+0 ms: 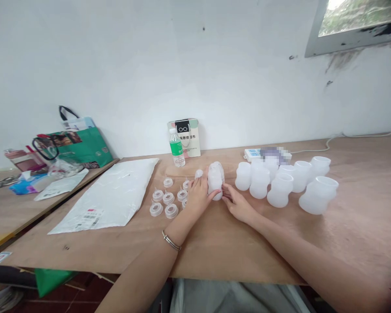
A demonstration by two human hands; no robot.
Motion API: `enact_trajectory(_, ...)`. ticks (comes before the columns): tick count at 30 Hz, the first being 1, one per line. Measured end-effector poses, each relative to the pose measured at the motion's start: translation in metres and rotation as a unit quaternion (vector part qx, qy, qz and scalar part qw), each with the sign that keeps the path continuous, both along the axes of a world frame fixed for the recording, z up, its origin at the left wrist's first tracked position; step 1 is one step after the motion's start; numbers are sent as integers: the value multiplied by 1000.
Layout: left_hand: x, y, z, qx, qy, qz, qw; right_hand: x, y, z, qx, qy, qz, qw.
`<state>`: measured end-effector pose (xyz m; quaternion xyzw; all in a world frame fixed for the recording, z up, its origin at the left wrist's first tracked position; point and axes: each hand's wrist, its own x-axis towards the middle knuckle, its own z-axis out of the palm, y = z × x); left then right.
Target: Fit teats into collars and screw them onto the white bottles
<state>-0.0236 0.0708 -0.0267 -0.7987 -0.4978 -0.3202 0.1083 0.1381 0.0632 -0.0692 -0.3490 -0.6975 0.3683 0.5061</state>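
A frosted white baby bottle (215, 182), pinched in at the waist, stands upright between my hands, with one or more similar pieces close behind it. My left hand (198, 193) is at its left side, the thumb across the lower front. Beside those fingertips shows a small domed translucent cap (199, 173). On the right side, the bent fingers of my right hand (237, 204) press against the bottle's lower part. Left of my hands lie several clear collar rings with pointed tips (168, 198), some hidden behind my left hand. Several more frosted bottles (280, 191) stand to the right.
A white plastic mailer (117, 191) lies at left. Against the wall stand a water bottle (177, 150) and a paper bag (194, 141). A white power strip (252, 154) with a cable is behind the bottles. A green bag (96, 148) and tissue pack (28, 182) occupy the adjoining table.
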Motion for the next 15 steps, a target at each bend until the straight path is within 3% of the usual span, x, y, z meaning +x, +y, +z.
enact_trajectory(15, 2, 10, 4, 49, -35, 42, 997, 3, -3, 7, -5, -78, -80, 994)
